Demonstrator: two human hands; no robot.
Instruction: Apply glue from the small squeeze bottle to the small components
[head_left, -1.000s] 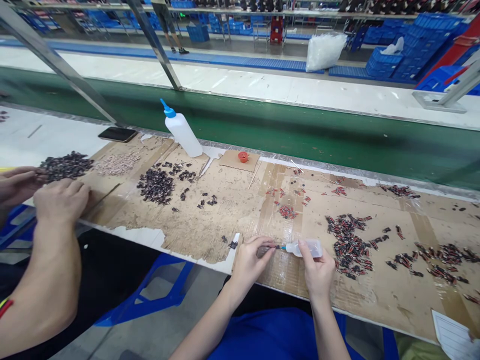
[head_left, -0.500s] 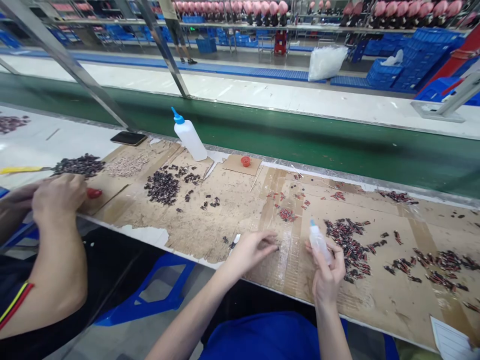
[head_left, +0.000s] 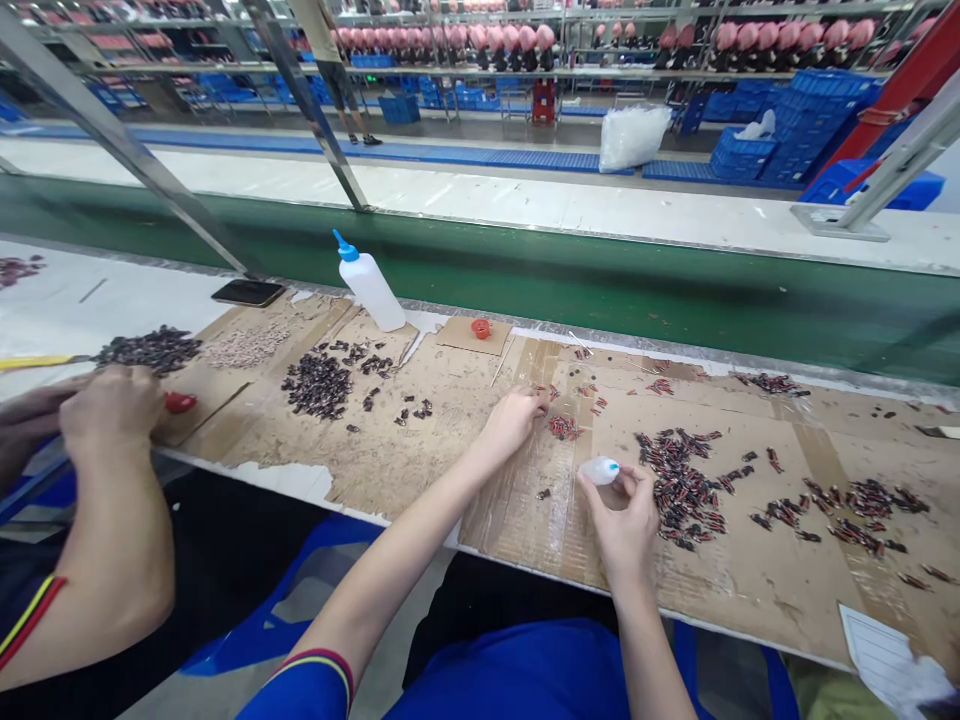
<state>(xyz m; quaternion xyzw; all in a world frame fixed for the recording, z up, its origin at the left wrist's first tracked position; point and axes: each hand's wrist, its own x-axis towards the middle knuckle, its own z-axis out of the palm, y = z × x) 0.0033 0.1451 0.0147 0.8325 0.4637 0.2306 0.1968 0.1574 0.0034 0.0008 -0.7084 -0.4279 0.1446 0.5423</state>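
My right hand (head_left: pixel 626 515) is closed around a small translucent squeeze bottle (head_left: pixel 598 470) with a blue tip, tilted so that the tip points right. Right beside it lies a heap of small black-and-red pieces (head_left: pixel 679 485). My left hand (head_left: pixel 514 420) reaches forward over the cardboard (head_left: pixel 491 520), fingertips pressed together at some small red pieces (head_left: pixel 551 392). Whatever is between those fingertips is too small to make out. Just to their right is a little pile of red pieces (head_left: pixel 564 428). One small dark piece (head_left: pixel 543 494) rests alone between my hands.
A large white bottle with blue nozzle (head_left: pixel 373 290) stands at the back beside a red cap (head_left: pixel 480 328). Left are dark pieces (head_left: pixel 316 385) and a phone (head_left: pixel 247 292). A co-worker's hand (head_left: pixel 112 405) works at far left. A metal post (head_left: pixel 307 105) rises behind.
My left hand has moved forward from the dark piece to the red pieces. My right hand has turned the small bottle from tip up to tip rightward. The view has shifted slightly.
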